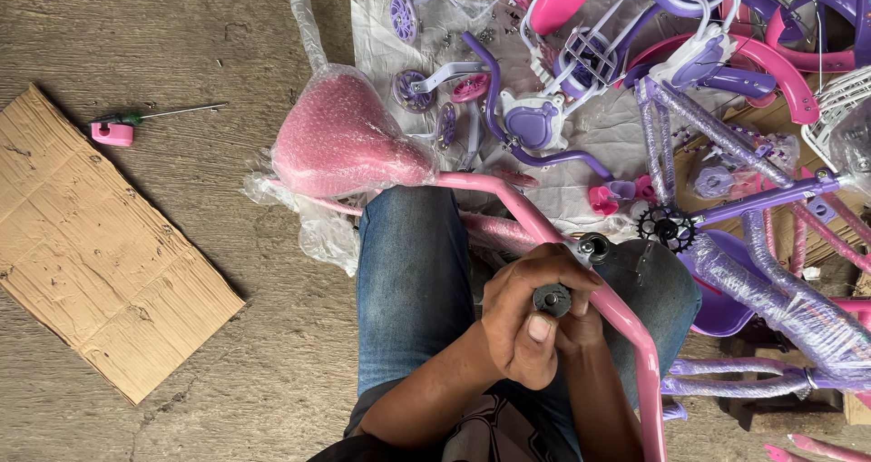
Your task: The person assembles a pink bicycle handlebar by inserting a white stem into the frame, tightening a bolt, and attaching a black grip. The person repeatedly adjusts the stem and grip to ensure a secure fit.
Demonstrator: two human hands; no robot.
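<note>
**Hands on a pink frame over a concrete floor**

The floor is grey, stained concrete. A flat cardboard sheet lies at the left of the frame, with a screwdriver and a pink tape roll just above it. A plastic sheet at upper centre carries loose purple and pink parts: small wheels, a chain guard, screws. Wrapped purple frames pile up at the right, and a white basket sits at the right edge.

A pink frame rests across the person's jeans at centre. The left hand is closed around a dark grip at the frame. The right hand sits under it, mostly hidden; its grip cannot be told. A bubble-wrapped pink saddle lies just above the knee.
</note>
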